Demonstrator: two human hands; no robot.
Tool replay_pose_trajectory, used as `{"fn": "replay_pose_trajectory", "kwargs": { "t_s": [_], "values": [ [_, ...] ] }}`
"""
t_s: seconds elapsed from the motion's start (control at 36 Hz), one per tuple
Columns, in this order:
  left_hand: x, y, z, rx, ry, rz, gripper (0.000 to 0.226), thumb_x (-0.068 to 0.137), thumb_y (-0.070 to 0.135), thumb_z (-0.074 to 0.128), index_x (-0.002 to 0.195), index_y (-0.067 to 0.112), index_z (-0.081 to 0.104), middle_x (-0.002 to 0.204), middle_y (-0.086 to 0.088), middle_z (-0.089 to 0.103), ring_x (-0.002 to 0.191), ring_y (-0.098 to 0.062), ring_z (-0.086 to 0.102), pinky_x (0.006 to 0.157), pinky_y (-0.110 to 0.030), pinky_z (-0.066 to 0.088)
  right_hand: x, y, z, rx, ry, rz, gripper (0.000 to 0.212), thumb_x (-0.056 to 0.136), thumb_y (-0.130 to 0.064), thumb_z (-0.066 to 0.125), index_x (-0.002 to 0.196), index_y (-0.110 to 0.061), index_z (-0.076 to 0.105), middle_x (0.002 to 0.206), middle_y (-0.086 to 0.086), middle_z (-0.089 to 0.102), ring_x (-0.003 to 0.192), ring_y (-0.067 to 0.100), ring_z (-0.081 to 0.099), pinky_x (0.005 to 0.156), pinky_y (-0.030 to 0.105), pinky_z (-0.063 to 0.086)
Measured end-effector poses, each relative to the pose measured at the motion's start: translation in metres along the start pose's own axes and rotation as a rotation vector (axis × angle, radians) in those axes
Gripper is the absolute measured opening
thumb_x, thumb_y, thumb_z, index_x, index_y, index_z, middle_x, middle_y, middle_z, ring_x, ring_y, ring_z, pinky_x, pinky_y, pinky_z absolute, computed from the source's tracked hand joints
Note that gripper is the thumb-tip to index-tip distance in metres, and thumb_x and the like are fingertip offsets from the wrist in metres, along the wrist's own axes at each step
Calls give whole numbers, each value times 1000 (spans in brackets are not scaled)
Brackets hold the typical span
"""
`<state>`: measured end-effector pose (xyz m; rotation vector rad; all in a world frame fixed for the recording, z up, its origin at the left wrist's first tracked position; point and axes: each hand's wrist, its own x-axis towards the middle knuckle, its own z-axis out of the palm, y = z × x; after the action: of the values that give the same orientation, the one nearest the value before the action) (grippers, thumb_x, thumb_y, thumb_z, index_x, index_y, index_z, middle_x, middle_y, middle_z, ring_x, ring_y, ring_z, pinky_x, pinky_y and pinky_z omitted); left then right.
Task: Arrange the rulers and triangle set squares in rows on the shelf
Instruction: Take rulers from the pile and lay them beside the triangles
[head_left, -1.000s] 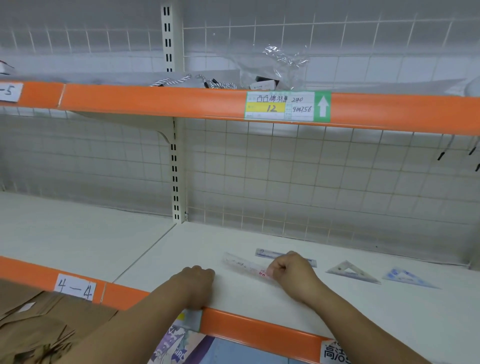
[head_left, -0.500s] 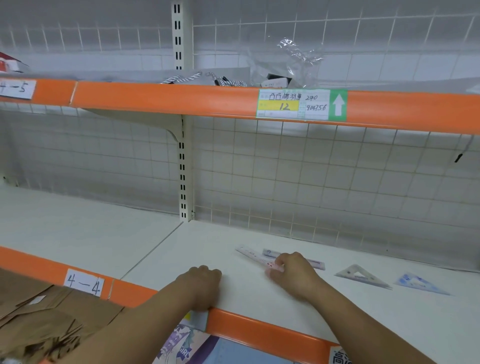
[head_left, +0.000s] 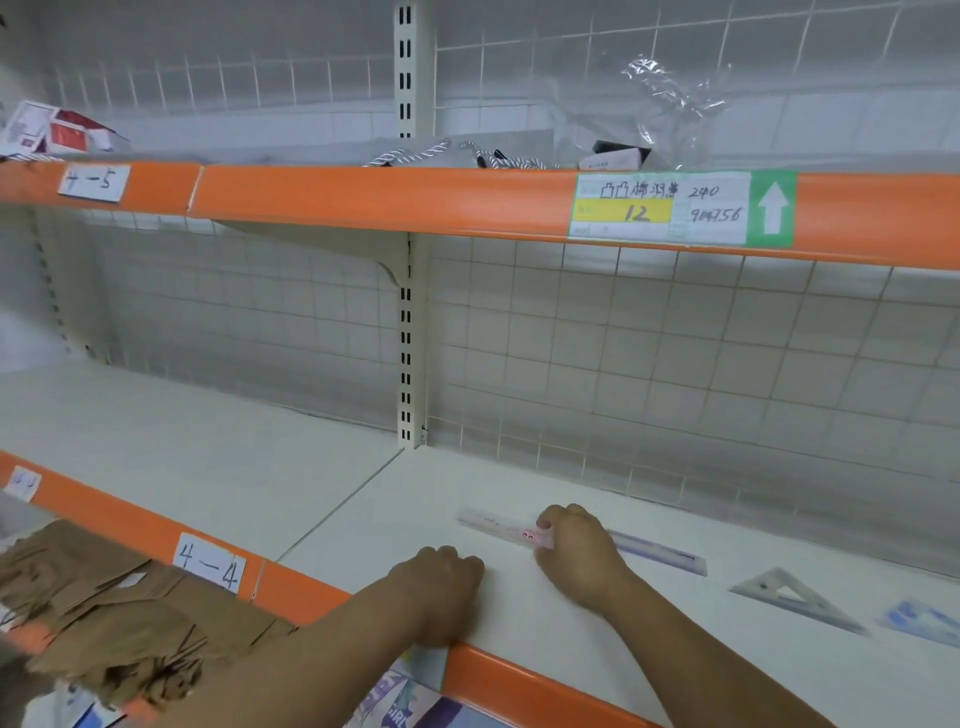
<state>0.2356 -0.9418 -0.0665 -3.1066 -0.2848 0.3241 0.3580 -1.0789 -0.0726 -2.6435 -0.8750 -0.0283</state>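
Note:
On the white shelf my right hand pinches the near end of a clear ruler with pink print, which lies flat and points left. A purple ruler lies just behind it, partly hidden by the hand, running right. Further right lie a clear triangle set square and a blue one at the frame edge. My left hand rests curled at the shelf's front edge, holding nothing.
An orange strip edges the shelf front, with a label "4-4". A wire grid backs the shelf. The upper shelf carries clear plastic wrap, cords and a box. Brown paper bags lie below left.
My right hand has slid the clear ruler back and leftward, laying it in line with the purple ruler. The left hand stays at the front edge. The camera has shifted left.

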Motion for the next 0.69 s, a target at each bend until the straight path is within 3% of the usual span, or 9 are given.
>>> {"fn": "replay_pose_trajectory", "kwargs": {
  "t_s": [0.19,0.61,0.69],
  "values": [
    [0,-2,0,-23,-11,0,30,98,22,41,126,12,43,125,-15,45,115,-32,45,95,-41,41,25,-17,20,17,-42,-24,32,84,-13,51,114,-13,62,114,10,55,107,25,54,88,30,44],
    [-2,-4,-6,-109,-54,-15,34,100,33,35,127,15,45,127,-15,44,118,-31,42,97,-44,40,53,-23,28,26,-47,-60,10,82,-19,59,87,-15,66,94,6,61,94,24,59,76,30,46],
    [-2,-5,-8,-104,-54,-24,34,100,33,35,127,15,45,127,-14,44,118,-31,42,95,-43,40,54,-22,27,43,-55,-67,20,83,-21,60,101,-16,69,102,6,61,97,23,58,80,29,47]
  ]
}}
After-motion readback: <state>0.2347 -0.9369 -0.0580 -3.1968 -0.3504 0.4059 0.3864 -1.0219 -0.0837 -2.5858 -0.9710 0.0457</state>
